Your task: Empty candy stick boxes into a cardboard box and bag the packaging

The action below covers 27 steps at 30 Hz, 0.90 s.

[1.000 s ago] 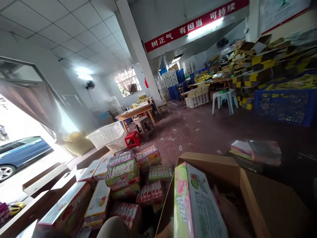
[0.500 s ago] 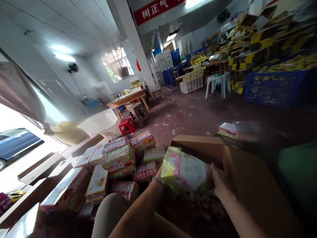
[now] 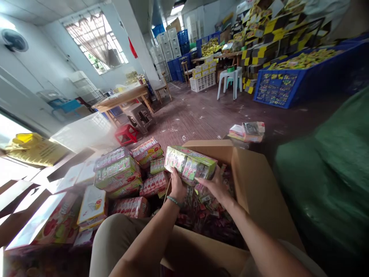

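Observation:
I hold a green and pink candy display box (image 3: 190, 163) over a large open cardboard carton (image 3: 253, 184). My left hand (image 3: 177, 187) grips the box's near left end, and a bead bracelet sits on that wrist. My right hand (image 3: 215, 186) holds the box from below at its right side. The box lies level, its open face with rows of small packs turned toward me. Loose small candy packets (image 3: 207, 215) fill the carton under my hands.
Stacked candy boxes (image 3: 121, 177) lie on the floor to my left, with flat white boxes (image 3: 92, 204) nearer me. A green sack (image 3: 325, 181) stands at the right. Further off are a red stool (image 3: 126, 134), a wooden table (image 3: 123, 98), white stools (image 3: 230, 79) and a blue crate (image 3: 288, 82).
The view has tipped downward. The candy box went from upright and close to my face to lying level over the carton, with both hands now on it.

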{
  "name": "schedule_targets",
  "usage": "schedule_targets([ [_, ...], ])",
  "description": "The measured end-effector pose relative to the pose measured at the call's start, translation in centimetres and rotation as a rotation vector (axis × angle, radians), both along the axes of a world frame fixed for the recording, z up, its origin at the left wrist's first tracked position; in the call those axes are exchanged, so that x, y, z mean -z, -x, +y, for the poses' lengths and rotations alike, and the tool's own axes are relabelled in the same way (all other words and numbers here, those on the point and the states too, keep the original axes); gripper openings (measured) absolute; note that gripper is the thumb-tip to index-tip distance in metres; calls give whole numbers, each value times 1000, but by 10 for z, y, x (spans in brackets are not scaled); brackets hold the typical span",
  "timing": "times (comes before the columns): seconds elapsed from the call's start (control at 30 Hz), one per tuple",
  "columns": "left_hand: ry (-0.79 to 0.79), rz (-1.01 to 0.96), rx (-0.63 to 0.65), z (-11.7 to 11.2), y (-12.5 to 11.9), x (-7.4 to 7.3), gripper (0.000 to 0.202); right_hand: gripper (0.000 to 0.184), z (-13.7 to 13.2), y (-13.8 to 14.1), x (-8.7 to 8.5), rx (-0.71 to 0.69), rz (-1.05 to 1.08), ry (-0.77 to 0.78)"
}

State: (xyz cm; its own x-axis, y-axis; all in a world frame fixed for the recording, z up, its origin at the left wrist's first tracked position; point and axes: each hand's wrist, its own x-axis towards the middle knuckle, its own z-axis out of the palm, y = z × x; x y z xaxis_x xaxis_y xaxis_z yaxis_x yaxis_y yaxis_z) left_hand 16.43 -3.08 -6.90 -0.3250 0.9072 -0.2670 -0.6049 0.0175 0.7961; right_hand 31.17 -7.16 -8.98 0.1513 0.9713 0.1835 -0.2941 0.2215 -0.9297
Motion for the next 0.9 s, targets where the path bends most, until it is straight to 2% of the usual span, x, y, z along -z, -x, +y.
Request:
schedule_targets([
  [0.07, -4, 45, 68, -7, 11, -10, 50, 83, 0, -8, -3, -63, 114, 31],
  [0.13, 59, 101, 71, -9, 29, -24, 64, 76, -3, -16, -5, -168, 219, 24],
  [0.2, 51, 141, 86, -7, 47, -39, 74, 73, -5, -25, -7, -270, 261, 31],
  [0.3, -63, 166, 287, -5, 62, -58, 73, 71, -5, -37, -9, -325, 257, 98],
  [0.37, -116, 182, 401, -6, 62, -65, 67, 70, -3, -43, -11, -275, 228, 109],
  [0.47, -106, 167, 448, -9, 58, -66, 64, 75, -3, -47, -15, -200, 103, 55],
  [0.57, -84, 135, 426, -13, 57, -60, 71, 82, -4, -48, -16, -217, -11, 65],
  [0.7, -48, 203, 480, -17, 56, -53, 74, 79, 0, -56, -12, -146, 36, 48],
  [0.8, -78, 208, 483, -16, 53, -58, 76, 81, 3, -59, -10, -104, -36, 31],
  [0.9, -155, 219, 475, -13, 53, -67, 72, 71, 3, -59, -10, -98, -52, 30],
])
